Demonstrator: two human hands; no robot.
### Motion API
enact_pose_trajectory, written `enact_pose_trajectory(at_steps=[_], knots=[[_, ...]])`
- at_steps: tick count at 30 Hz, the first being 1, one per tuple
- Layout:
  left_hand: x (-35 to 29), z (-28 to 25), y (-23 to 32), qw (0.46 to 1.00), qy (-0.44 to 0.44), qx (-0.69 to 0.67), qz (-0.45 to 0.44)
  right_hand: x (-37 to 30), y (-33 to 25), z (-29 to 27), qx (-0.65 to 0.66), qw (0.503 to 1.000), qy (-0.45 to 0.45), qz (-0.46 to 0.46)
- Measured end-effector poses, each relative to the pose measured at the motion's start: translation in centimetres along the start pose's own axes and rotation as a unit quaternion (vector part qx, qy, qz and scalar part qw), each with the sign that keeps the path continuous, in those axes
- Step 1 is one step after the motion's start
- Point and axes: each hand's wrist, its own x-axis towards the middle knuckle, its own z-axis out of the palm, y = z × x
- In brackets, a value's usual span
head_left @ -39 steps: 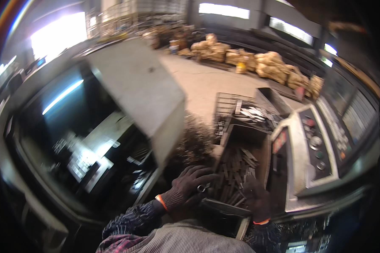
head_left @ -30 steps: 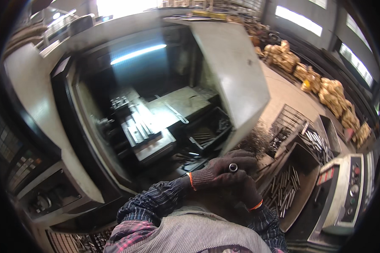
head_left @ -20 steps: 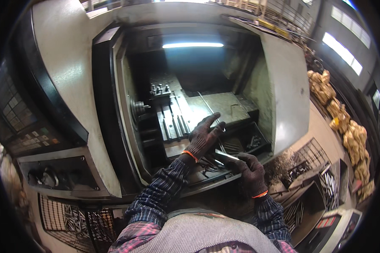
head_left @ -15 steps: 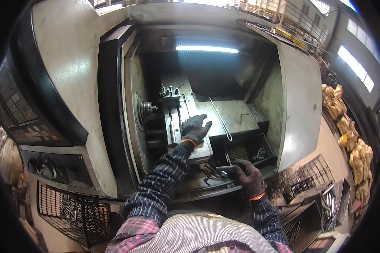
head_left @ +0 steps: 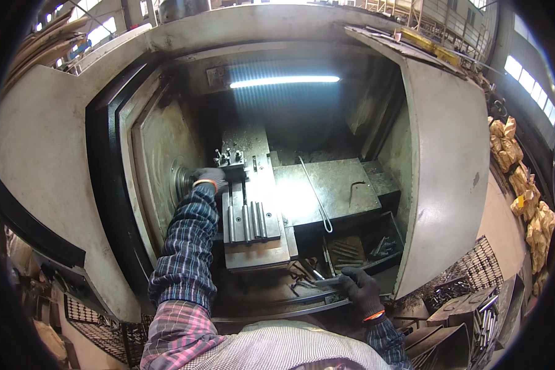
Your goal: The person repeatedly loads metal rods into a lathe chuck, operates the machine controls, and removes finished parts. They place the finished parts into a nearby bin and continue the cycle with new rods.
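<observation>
My left hand (head_left: 209, 177), in a dark glove, reaches to the lathe's round spindle chuck (head_left: 180, 180) on the left. Blur and the angle hide its fingers, so what they hold does not show. Just right of that hand is the tool holder (head_left: 229, 161) with upright bolts, mounted on the carriage slide (head_left: 259, 254). Several short metal rods (head_left: 246, 223) lie side by side on the slide. At the front edge of the machine my gloved right hand (head_left: 362, 291) is closed around a flat grey metal piece (head_left: 328, 281), which points left.
A long looped metal rod (head_left: 317, 200) lies across the flat steel cover (head_left: 296, 182). In front of it, a dark tray (head_left: 399, 233) contains small metal parts. Several hex keys (head_left: 299, 285) lie near the front lip. The machine door (head_left: 447, 172) stands at the right.
My left hand has moved from above the slide leftward to the chuck, uncovering the rods. My right hand still grips the grey piece. The view has shifted.
</observation>
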Motion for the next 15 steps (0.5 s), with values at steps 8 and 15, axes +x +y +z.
enact_pose_trajectory(at_steps=[8, 15], knots=[[-11.9, -9.7, 10.7, 0.666, 0.437, -0.567, 0.211, 4.9, 0.0, 2.1, 0.07, 0.997, -0.024, -0.017], [-24.4, -8.8, 7.6, 0.551, 0.33, -0.761, 0.09, 8.9, -1.2, 7.0, 0.212, 0.977, -0.002, 0.037]])
